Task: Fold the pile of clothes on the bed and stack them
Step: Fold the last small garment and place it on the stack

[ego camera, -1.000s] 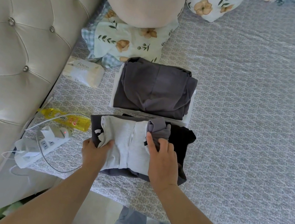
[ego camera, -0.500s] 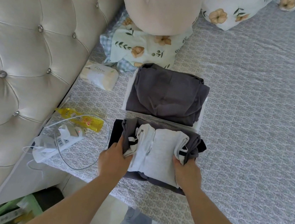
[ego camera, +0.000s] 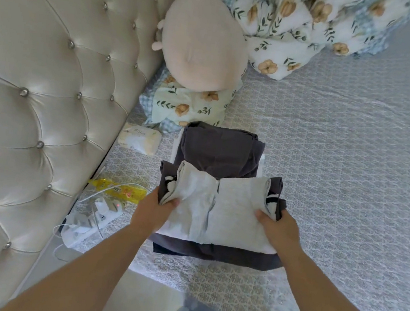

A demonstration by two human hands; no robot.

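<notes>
Left hand (ego camera: 152, 209) & right hand (ego camera: 276, 226) gripping folded bundle (ego camera: 218, 208) sides

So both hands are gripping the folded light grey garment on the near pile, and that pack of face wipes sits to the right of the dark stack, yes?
Not quite: the head view shows the white pack of face wipes left of the dark folded stack, by the tufted headboard.

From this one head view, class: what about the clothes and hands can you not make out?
- Left hand and right hand: fingers tucked under the folded stack.
- Dark folded pile: near edge covered by the held stack; its garment count is unreadable.
- Wipes pack: label too small.
</notes>
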